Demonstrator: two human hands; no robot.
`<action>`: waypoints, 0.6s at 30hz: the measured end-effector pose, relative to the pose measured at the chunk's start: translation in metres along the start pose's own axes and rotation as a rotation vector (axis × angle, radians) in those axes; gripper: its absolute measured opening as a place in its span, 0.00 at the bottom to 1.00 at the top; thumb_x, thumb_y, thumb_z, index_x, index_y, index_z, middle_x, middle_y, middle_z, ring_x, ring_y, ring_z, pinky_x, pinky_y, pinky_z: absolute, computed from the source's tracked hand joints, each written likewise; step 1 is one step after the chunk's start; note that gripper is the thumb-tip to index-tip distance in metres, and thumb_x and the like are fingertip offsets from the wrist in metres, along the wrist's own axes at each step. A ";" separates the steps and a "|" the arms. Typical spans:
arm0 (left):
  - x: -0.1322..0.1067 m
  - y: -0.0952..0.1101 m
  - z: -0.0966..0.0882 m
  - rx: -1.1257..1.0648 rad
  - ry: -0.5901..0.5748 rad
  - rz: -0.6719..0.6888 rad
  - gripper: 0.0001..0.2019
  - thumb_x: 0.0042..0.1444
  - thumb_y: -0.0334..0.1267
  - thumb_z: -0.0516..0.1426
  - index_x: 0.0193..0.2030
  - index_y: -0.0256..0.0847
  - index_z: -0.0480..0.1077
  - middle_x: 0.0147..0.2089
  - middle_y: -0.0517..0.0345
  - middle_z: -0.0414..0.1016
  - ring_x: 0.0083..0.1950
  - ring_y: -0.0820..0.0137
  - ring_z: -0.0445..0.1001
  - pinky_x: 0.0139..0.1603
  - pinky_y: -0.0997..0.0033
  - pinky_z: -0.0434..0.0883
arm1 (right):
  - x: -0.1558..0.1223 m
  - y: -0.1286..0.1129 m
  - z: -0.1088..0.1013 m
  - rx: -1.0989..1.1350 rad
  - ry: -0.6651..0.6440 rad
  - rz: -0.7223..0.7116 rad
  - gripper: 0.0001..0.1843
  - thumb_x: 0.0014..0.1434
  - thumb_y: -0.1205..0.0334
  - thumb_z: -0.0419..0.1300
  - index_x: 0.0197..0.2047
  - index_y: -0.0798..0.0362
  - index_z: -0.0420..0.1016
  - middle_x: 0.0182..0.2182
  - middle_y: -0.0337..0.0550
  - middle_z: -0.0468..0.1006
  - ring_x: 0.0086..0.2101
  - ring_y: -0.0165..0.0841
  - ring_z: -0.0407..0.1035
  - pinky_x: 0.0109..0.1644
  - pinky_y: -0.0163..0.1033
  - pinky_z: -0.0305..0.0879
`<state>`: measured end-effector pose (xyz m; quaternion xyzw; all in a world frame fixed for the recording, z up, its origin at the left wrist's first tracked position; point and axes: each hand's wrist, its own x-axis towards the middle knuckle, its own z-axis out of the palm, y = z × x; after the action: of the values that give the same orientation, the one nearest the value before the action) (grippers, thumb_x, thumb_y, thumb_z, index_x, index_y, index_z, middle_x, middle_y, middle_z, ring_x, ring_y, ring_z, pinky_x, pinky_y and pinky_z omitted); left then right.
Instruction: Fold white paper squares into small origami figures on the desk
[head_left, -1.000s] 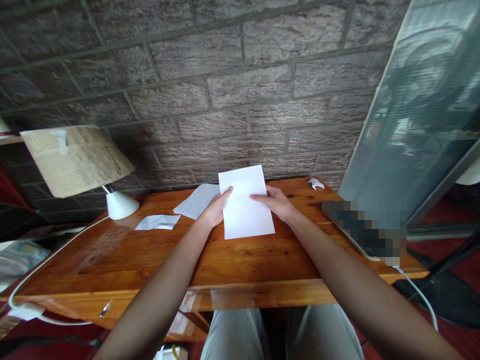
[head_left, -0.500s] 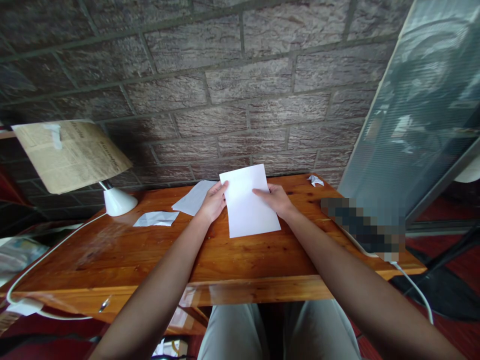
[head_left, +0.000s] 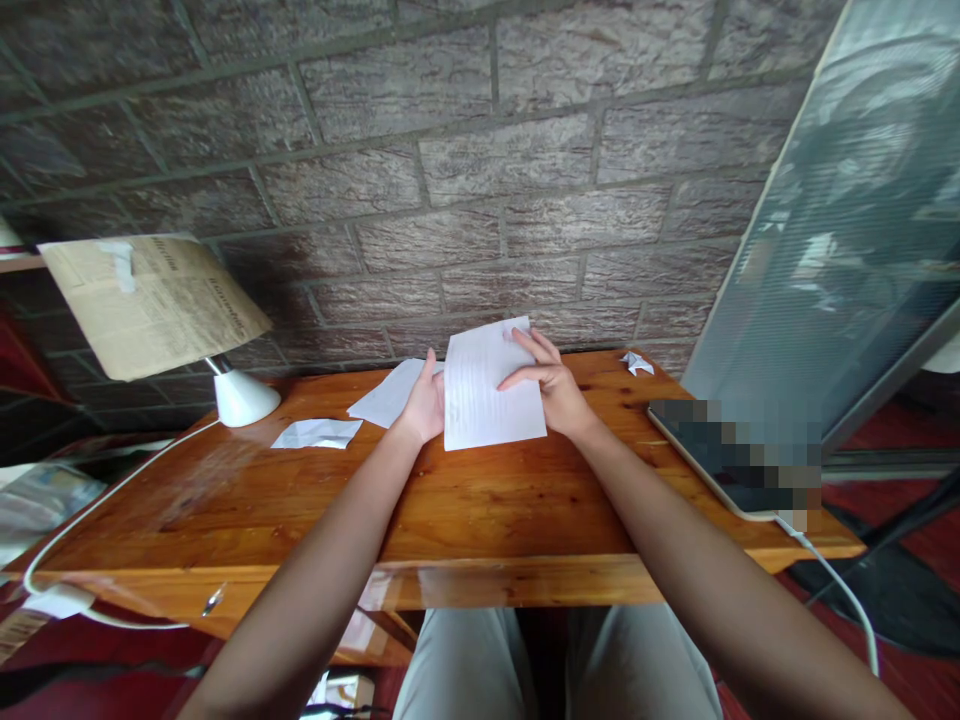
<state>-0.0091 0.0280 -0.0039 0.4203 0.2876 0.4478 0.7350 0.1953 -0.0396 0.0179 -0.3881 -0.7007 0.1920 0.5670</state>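
A white sheet of paper is held up above the desk in front of me, with faint lines of print showing on its near face. My right hand grips its right side, fingers and thumb spread over the near face. Against the left edge of the sheet is my left hand; its thumb points up, clear of the paper, and its fingers are partly hidden. Behind my left hand lies a loose pile of paper. A smaller creased piece of paper rests farther left.
The wooden desk stands against a brick wall. On its left is a lamp with a newsprint shade. A crumpled scrap of paper lies at the back right, near a tablet-like device with a white cable.
The sheet has turned: its blank near face has given way to one with faint print. My left thumb has come off the paper, and my right fingers have moved onto its front.
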 end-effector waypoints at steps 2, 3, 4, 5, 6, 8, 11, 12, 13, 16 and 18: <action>-0.003 0.003 0.000 0.035 -0.004 0.101 0.22 0.47 0.51 0.65 0.43 0.36 0.75 0.44 0.47 0.81 0.53 0.52 0.76 0.54 0.55 0.72 | 0.001 0.006 0.001 0.007 -0.001 -0.021 0.04 0.48 0.58 0.71 0.30 0.41 0.83 0.65 0.30 0.62 0.69 0.45 0.40 0.70 0.53 0.38; -0.004 0.003 0.000 0.053 0.009 0.164 0.20 0.46 0.45 0.67 0.43 0.37 0.74 0.43 0.49 0.81 0.51 0.54 0.77 0.54 0.56 0.72 | 0.002 0.010 0.002 0.033 0.036 -0.017 0.06 0.50 0.57 0.69 0.34 0.42 0.83 0.65 0.32 0.62 0.68 0.44 0.42 0.70 0.52 0.40; -0.004 0.003 0.000 0.067 0.022 0.218 0.19 0.45 0.40 0.68 0.43 0.37 0.74 0.42 0.50 0.81 0.50 0.56 0.78 0.54 0.57 0.72 | 0.004 0.014 0.002 0.079 0.096 0.015 0.10 0.52 0.55 0.68 0.40 0.42 0.82 0.65 0.35 0.63 0.68 0.42 0.45 0.70 0.50 0.44; -0.004 0.002 0.000 0.077 0.028 0.256 0.19 0.44 0.38 0.68 0.44 0.37 0.74 0.41 0.52 0.81 0.48 0.58 0.78 0.54 0.58 0.72 | 0.006 0.018 0.002 0.148 0.169 0.083 0.14 0.54 0.52 0.65 0.45 0.43 0.80 0.63 0.39 0.66 0.66 0.42 0.51 0.68 0.49 0.49; -0.004 0.001 0.000 0.085 0.025 0.273 0.20 0.44 0.37 0.68 0.45 0.37 0.73 0.42 0.52 0.81 0.47 0.59 0.79 0.53 0.59 0.73 | 0.008 0.022 0.002 0.235 0.232 0.184 0.18 0.56 0.48 0.63 0.48 0.44 0.77 0.60 0.42 0.70 0.63 0.42 0.58 0.65 0.49 0.56; -0.004 0.000 0.000 0.107 0.000 0.276 0.22 0.45 0.37 0.68 0.48 0.38 0.73 0.43 0.52 0.81 0.47 0.59 0.79 0.52 0.60 0.73 | 0.010 0.026 0.003 0.416 0.257 0.405 0.24 0.56 0.41 0.60 0.50 0.47 0.75 0.52 0.46 0.77 0.54 0.42 0.69 0.57 0.48 0.67; -0.005 -0.001 0.003 0.146 -0.043 0.278 0.25 0.44 0.38 0.69 0.51 0.40 0.73 0.46 0.51 0.81 0.48 0.58 0.78 0.51 0.60 0.73 | 0.009 0.026 0.004 0.571 0.135 0.520 0.26 0.49 0.44 0.68 0.46 0.52 0.76 0.44 0.48 0.82 0.45 0.42 0.76 0.50 0.46 0.72; -0.005 -0.002 0.003 0.156 -0.058 0.281 0.26 0.44 0.39 0.69 0.52 0.40 0.73 0.47 0.50 0.80 0.49 0.57 0.78 0.52 0.60 0.73 | 0.008 0.025 0.004 0.584 0.111 0.503 0.25 0.46 0.47 0.70 0.44 0.52 0.77 0.42 0.47 0.82 0.43 0.42 0.76 0.50 0.45 0.72; -0.006 -0.002 0.004 0.165 -0.072 0.285 0.26 0.44 0.39 0.69 0.52 0.40 0.73 0.48 0.50 0.80 0.50 0.57 0.78 0.52 0.59 0.72 | 0.007 0.025 0.004 0.586 0.107 0.482 0.24 0.44 0.50 0.72 0.43 0.53 0.78 0.41 0.47 0.83 0.42 0.42 0.77 0.50 0.46 0.72; -0.006 -0.004 0.006 0.187 -0.087 0.300 0.26 0.44 0.39 0.69 0.52 0.40 0.73 0.48 0.50 0.80 0.50 0.56 0.77 0.53 0.58 0.72 | 0.005 0.025 0.004 0.568 0.146 0.456 0.22 0.44 0.54 0.72 0.42 0.52 0.79 0.40 0.44 0.83 0.40 0.41 0.77 0.50 0.46 0.71; -0.005 -0.005 0.005 0.193 -0.079 0.310 0.26 0.43 0.40 0.69 0.51 0.40 0.74 0.48 0.50 0.80 0.49 0.56 0.77 0.52 0.59 0.72 | 0.005 0.026 0.004 0.562 0.171 0.461 0.21 0.44 0.55 0.72 0.42 0.52 0.79 0.39 0.43 0.83 0.39 0.40 0.77 0.49 0.46 0.71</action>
<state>-0.0047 0.0205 -0.0060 0.5453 0.2319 0.5091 0.6242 0.1998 -0.0189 0.0010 -0.3794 -0.4650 0.4666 0.6498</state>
